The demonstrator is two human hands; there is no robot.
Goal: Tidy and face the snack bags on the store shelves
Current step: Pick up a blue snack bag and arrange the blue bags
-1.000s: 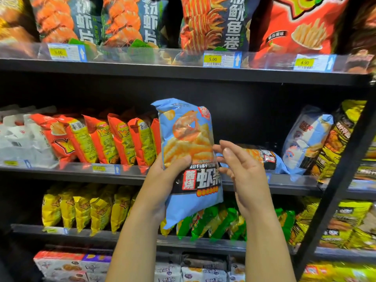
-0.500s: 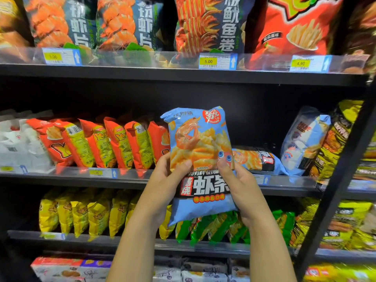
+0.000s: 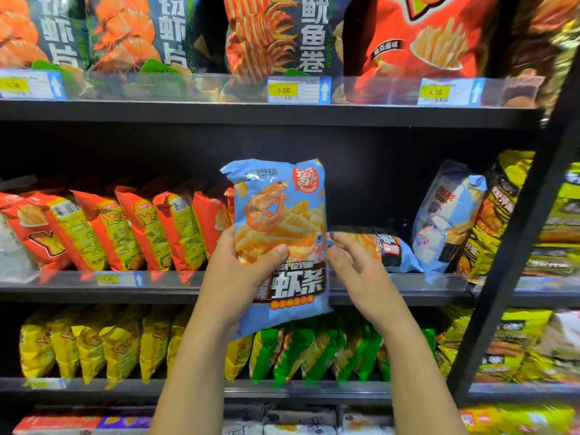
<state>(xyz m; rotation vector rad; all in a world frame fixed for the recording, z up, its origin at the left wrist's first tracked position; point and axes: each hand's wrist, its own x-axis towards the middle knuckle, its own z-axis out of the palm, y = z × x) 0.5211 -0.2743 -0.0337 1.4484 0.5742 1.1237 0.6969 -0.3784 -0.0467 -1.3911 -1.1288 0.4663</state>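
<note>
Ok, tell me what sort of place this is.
Likely a convenience store's snack aisle: shelved rows of orange snack bags, yellow price tags, a blue shrimp-stick bag in the left hand.

Blue bag (image 3: pixel 279 233) reads 虾条. At 12 o'clock, dark bag (image 3: pixel 310 36) reads 鱿鱼卷, middle tag (image 3: pixel 298 90) 5.00; at 1 o'clock, right tag (image 3: pixel 448 92) 4.90.

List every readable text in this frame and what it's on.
"虾条": held blue bag
"5.00": middle top tag
"4.90": right top tag
"鱿鱼卷": squid bag
"虾片": prawn bags
Too blurred: left top tag, lower tag, small print.
</note>
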